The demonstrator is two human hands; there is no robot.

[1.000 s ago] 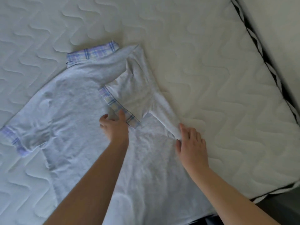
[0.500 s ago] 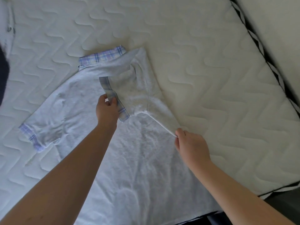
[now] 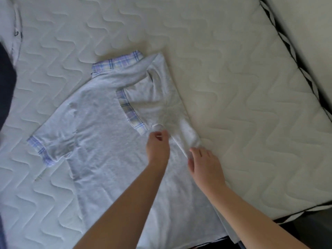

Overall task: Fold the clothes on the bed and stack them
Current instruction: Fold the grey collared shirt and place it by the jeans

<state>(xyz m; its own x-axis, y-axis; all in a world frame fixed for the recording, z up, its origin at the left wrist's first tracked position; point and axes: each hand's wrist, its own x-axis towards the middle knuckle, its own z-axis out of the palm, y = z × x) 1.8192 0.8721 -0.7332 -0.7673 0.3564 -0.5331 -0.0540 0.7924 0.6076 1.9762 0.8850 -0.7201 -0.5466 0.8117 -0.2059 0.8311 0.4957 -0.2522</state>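
Left hand: the left hand (image 3: 158, 148) sits near frame centre, fingers curled, pinching shirt fabric at the underarm of the folded-in sleeve.
Right hand: the right hand (image 3: 203, 162), at about 4 o'clock from the left one, has fingers bent onto the folded side edge; the exact pinch is not clear.
Shirt: the shirt (image 3: 100, 141) lies flat, back up, on the mattress (image 3: 233, 87), collar (image 3: 116, 62) at 12 o'clock, hem toward the near edge at 6 o'clock.
Sleeves: the right sleeve (image 3: 143, 105) is folded inward over the body; the left sleeve (image 3: 52, 146) lies spread at 9 o'clock.
Step in hand: judged to be setting the right-side fold.
Method: keep the crease straight from shoulder to hem, pull fabric taut, smooth the bunching at the underarm, then match the other side.
Other clothes: a pale garment (image 3: 12, 29) and a dark one (image 3: 6, 90) lie at 10 o'clock, partly out of frame.
Containers: none visible.
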